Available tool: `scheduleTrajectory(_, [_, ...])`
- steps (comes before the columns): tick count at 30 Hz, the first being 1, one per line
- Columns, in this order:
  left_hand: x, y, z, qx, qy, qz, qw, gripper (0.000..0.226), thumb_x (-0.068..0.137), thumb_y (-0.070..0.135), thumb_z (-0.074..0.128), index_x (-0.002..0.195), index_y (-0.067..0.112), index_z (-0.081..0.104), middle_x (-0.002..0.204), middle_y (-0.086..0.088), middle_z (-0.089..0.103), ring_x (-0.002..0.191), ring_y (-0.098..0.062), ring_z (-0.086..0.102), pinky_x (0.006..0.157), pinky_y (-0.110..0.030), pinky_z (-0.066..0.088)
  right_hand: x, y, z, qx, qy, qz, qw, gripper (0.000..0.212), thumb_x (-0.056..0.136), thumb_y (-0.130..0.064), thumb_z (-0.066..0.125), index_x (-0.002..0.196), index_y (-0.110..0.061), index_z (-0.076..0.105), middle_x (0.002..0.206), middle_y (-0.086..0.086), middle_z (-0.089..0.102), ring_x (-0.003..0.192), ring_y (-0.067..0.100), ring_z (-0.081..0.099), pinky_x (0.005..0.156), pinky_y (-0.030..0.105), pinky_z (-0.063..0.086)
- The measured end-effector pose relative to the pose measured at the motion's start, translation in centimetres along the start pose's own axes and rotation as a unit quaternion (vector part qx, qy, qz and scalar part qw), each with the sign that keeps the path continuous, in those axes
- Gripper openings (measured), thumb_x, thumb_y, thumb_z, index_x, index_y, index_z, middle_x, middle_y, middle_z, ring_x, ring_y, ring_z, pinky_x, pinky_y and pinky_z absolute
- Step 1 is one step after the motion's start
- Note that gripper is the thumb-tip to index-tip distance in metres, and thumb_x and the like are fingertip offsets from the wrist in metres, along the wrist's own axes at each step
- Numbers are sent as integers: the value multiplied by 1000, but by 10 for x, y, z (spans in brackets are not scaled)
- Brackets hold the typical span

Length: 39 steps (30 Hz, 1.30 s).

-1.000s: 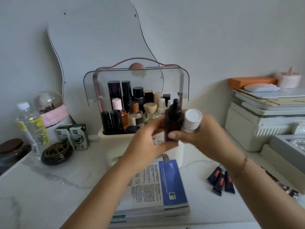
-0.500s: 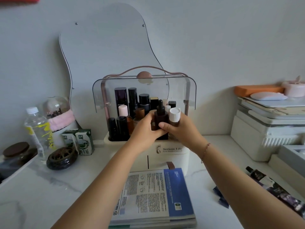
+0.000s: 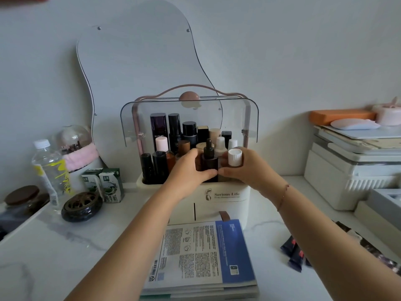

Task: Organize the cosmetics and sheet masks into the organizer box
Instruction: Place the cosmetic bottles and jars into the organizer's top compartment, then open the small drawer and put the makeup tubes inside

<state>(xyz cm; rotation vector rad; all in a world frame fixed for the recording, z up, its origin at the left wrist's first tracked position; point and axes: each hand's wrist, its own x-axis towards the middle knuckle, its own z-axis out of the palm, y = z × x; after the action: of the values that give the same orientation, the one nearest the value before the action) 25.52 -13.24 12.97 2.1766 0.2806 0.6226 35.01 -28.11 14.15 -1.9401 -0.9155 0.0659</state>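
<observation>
The cream organizer box (image 3: 225, 195) stands at the middle back, its clear lid (image 3: 191, 118) raised. Several dark and pale bottles fill its top tray. My left hand (image 3: 188, 168) and my right hand (image 3: 245, 170) meet at the tray's front. Between them stands a dark brown dropper bottle (image 3: 209, 159), gripped from the left by my left hand. My right hand grips a bottle with a white ribbed cap (image 3: 234, 157) just right of it. A stack of sheet masks (image 3: 201, 259) lies flat in front of the box. Small dark sachets (image 3: 293, 254) lie at the right.
On the left stand a water bottle (image 3: 51, 170), two green milk cartons (image 3: 104, 184), a dark round burner (image 3: 81, 206) and a brown-lidded jar (image 3: 21, 197). A wavy mirror (image 3: 138, 79) leans behind the box. White boxes and trays (image 3: 351, 174) are stacked at the right.
Both hands have carried the dropper bottle and the white-capped bottle forward from above the sheet masks to the front of the organizer's tray and lowered them there.
</observation>
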Motion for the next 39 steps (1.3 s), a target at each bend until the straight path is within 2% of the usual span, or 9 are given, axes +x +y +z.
scheduleTrajectory(3, [-4,-1,1,-18,19,13,1000,39,79,28,74,111,36,53,106,20,60,105,-4,57,83,-19,43,-11,5,-1,-27,49,-18,998,36,72,-27,78,102,-16,60,92,1,68,87,20,64,77,36,55])
scheduleTrajectory(10, [-4,2,-2,-36,-12,-2,999,51,83,20,72,130,22,53,124,2,63,118,-14,56,104,-39,42,-26,13,3,-43,123,-34,991,31,77,-23,74,103,-13,62,92,1,67,86,18,62,81,37,53])
scheduleTrajectory(14, [-8,0,0,-40,14,9,999,49,81,20,73,127,23,55,119,4,66,112,-10,60,94,-26,44,-32,16,6,-13,124,-36,992,33,77,-19,74,108,-17,62,94,-5,68,89,10,62,86,31,53])
scheduleTrajectory(23, [-57,-14,-7,-23,187,100,977,52,82,19,72,130,18,53,122,8,62,113,-1,57,97,-14,43,-63,28,18,-14,191,-17,981,54,84,-23,67,133,-18,45,128,-5,49,111,4,46,96,20,41])
scheduleTrajectory(27, [-107,-42,-9,2,329,124,936,23,84,22,67,106,25,64,100,19,65,94,6,60,80,-4,43,-100,25,35,-78,254,-77,961,36,80,-21,69,113,-21,55,112,-13,46,104,6,48,92,25,45])
scheduleTrajectory(30, [-129,-72,-10,-56,350,-10,935,10,84,24,68,87,33,64,86,16,68,81,5,63,72,-10,49,-121,16,57,-146,137,-127,972,28,78,-23,72,104,-21,63,113,-9,54,105,14,52,89,24,43])
scheduleTrajectory(33, [-128,-92,-14,-149,244,-193,938,9,84,29,68,90,23,66,87,3,72,79,-10,70,76,-31,57,-136,9,85,-213,-48,-138,966,40,85,-36,62,123,-26,57,138,-10,48,128,13,41,106,26,32])
scheduleTrajectory(36, [-120,-97,-17,-224,188,-233,927,17,84,25,70,91,10,67,82,-6,75,76,-18,73,69,-29,58,-142,15,99,-254,-110,-125,953,47,91,-46,48,135,-29,46,145,-14,41,136,7,31,114,24,17])
scheduleTrajectory(39, [-111,-88,-22,-281,148,-250,915,21,82,22,72,90,3,67,77,-9,75,71,-21,73,57,-23,56,-141,18,99,-247,-115,-115,955,46,92,-47,46,135,-31,46,143,-16,43,135,4,32,114,23,17])
